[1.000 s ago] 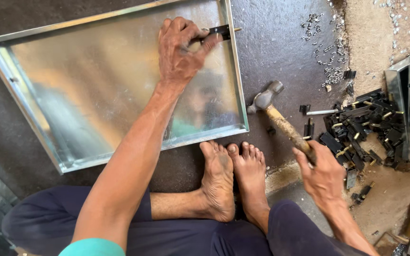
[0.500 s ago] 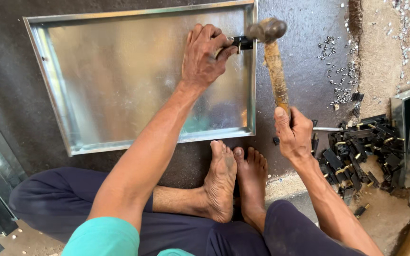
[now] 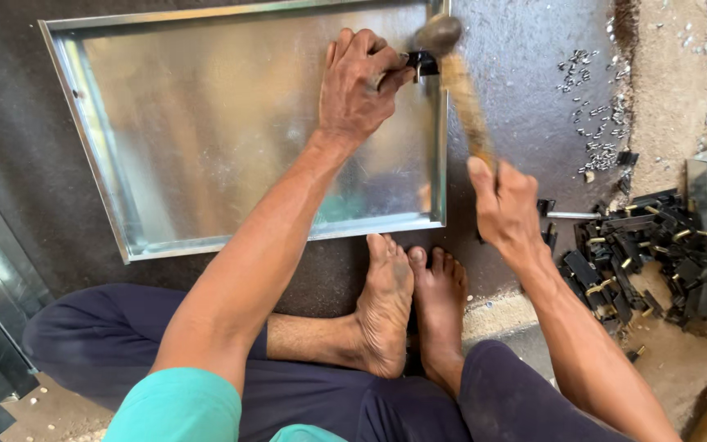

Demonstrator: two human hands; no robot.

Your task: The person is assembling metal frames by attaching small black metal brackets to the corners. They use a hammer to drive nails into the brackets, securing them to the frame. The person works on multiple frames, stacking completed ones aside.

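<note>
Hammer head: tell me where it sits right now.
In the head view, the hammer head is at top centre-right, over the metal tray right rim, beside the small black part pinched by the left hand.

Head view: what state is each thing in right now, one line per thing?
Metal tray: flat on the floor, open side up.
Black clip: on the tray's right rim, pinched by the left hand.
Hammer: gripped by the right hand, head at the clip.
Black parts pile: loose, untouched.
</note>
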